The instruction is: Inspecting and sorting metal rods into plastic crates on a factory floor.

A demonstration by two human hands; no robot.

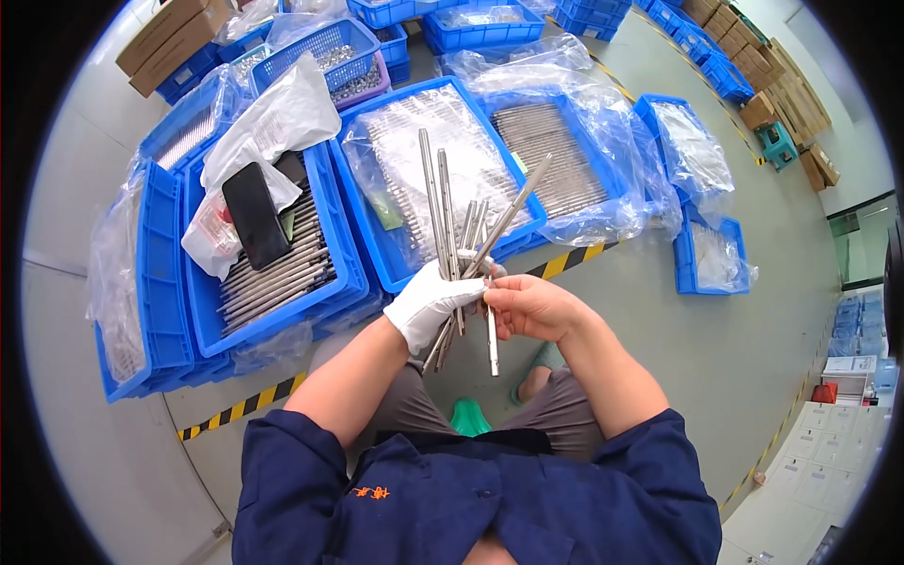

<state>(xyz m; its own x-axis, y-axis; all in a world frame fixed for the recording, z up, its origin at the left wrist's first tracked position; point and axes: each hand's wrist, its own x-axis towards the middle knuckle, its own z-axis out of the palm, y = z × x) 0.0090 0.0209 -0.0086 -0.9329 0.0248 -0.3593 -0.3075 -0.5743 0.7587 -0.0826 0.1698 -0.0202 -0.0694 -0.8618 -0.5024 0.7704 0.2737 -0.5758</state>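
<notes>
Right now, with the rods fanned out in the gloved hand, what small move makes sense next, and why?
Probably draw the single rod pinched by the bare right hand down and clear. The gloved left hand grips the fanned bundle of metal rods, and that rod already hangs below the rest.

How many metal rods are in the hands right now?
About 7 metal rods, though overlap may hide some. The gloved left hand clamps about six fanned upward; the bare right hand pinches one hanging down.

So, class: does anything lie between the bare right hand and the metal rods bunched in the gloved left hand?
Nothing visible does. The right hand already touches the metal rods, which the gloved left hand grips in a bunch.
</notes>
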